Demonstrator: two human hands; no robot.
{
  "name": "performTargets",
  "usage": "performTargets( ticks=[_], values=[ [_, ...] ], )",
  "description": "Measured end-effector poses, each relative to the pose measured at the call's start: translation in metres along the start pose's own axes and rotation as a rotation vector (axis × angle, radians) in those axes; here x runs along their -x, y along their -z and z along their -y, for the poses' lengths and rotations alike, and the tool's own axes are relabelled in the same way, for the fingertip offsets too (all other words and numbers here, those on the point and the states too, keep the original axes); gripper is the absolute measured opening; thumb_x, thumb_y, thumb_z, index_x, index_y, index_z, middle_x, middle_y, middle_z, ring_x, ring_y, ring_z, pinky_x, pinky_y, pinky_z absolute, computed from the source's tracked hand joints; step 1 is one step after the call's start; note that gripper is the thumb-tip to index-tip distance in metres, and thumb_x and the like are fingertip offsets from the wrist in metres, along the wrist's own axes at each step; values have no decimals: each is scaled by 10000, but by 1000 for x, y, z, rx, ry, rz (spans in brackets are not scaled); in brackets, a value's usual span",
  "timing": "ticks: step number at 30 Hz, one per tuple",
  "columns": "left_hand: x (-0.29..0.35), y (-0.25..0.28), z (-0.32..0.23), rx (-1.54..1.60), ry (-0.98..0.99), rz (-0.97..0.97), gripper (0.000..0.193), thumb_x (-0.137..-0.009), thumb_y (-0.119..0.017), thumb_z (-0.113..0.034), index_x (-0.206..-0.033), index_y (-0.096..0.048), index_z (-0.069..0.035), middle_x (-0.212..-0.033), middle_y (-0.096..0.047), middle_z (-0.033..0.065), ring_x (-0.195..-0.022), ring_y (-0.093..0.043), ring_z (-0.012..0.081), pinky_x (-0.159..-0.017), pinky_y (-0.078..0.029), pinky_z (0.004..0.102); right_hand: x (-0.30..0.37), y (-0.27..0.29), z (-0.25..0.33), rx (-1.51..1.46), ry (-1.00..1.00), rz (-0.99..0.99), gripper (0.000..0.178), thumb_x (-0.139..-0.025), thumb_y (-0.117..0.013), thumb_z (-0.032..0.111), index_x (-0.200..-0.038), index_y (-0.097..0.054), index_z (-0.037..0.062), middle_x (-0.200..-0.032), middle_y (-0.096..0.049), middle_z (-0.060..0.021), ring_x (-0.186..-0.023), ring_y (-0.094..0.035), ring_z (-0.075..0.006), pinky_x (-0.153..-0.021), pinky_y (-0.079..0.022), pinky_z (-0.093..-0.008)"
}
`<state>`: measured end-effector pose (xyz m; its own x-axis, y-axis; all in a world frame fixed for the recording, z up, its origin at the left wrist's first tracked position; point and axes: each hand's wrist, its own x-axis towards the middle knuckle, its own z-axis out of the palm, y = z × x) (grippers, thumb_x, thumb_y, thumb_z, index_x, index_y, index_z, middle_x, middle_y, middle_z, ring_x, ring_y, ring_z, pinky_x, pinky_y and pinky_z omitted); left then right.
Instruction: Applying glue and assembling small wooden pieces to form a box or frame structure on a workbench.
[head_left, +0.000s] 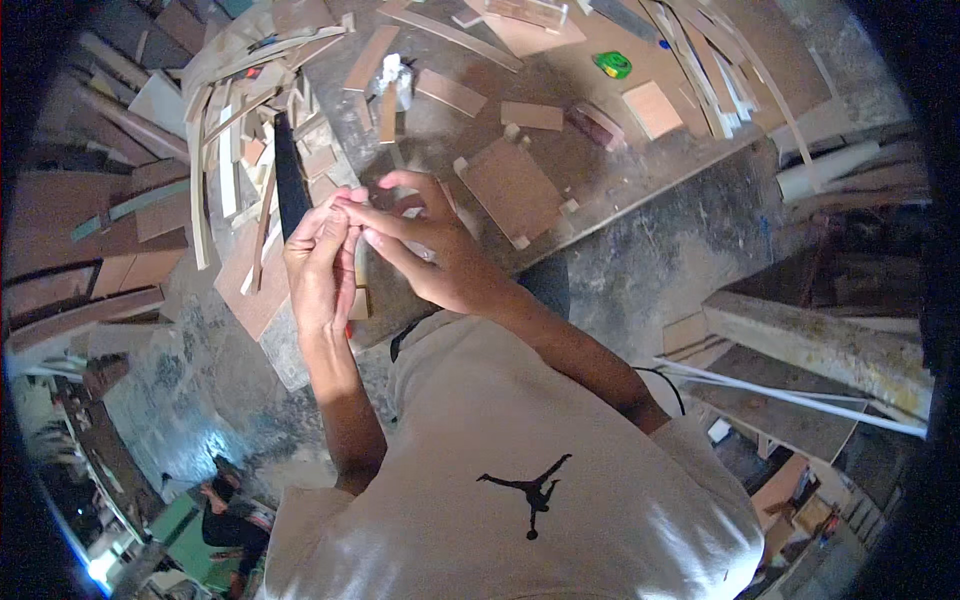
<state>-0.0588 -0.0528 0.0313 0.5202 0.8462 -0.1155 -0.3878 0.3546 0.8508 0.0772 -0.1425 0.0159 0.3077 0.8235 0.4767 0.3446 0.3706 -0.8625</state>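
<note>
My two hands meet over the front edge of a workbench (590, 180) strewn with wood offcuts. My left hand (320, 262) is held upright, its fingers straight and close together. My right hand (432, 250) reaches across, and its thumb and forefinger touch the left fingertips. Whether something small is pinched between them I cannot tell. Just behind the left hand stands a dark narrow strip (290, 175). A little to the right of my right hand lies a brown notched board (510, 185).
Thin wooden strips (235, 130) pile up on the bench's left. Farther back lie small brown panels (530, 115), a white bottle (392, 75) and a green tape measure (613, 65). Grey concrete floor (680, 240) lies on the right, with planks (800, 340). Another person (225, 510) crouches at lower left.
</note>
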Motion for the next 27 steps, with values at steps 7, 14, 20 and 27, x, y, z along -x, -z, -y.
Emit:
performTargets(
  ticks=[7, 14, 20, 27],
  values=[
    [-3, 11, 32, 120, 94, -209, 242, -1004, -608, -116, -1197, -655, 23, -1157, -693, 102, -975, -661, 101, -906, -548, 227, 14, -1, -7, 768, -9, 91, 626, -882, -589, 60, -1448, -534, 322, -1427, -430, -196, -1128, -538, -374, -958, -434, -485],
    [-9, 21, 50, 156, 104, -310, 299, -1016, -596, -162, -1237, -606, 39, -1243, -658, 132, -1064, -660, 163, -954, -539, 269, 27, -15, -18, 774, -72, 153, 621, -909, -573, 145, -1493, -464, 325, -1451, -380, -241, -1205, -498, -422, -995, -425, -519],
    [-13, 4, 45, 26, 120, -112, 493, -1060, -469, -118, -1478, -327, 101, -1515, -424, 211, -1376, -471, 265, -1130, -443, 343, 47, -29, -43, 375, -149, 83, 581, -916, -599, 111, -1467, -505, 268, -1440, -339, -285, -1230, -436, -474, -1075, -353, -518],
    [8, 3, 61, 187, 209, -199, 456, -1058, -485, -147, -1455, -394, 60, -1424, -532, 186, -1313, -538, 255, -1092, -484, 352, 50, -7, -59, -150, -326, 283, 674, -890, -604, 24, -1507, -456, 250, -1443, -348, -264, -1299, -406, -444, -1115, -343, -474]
  ],
)
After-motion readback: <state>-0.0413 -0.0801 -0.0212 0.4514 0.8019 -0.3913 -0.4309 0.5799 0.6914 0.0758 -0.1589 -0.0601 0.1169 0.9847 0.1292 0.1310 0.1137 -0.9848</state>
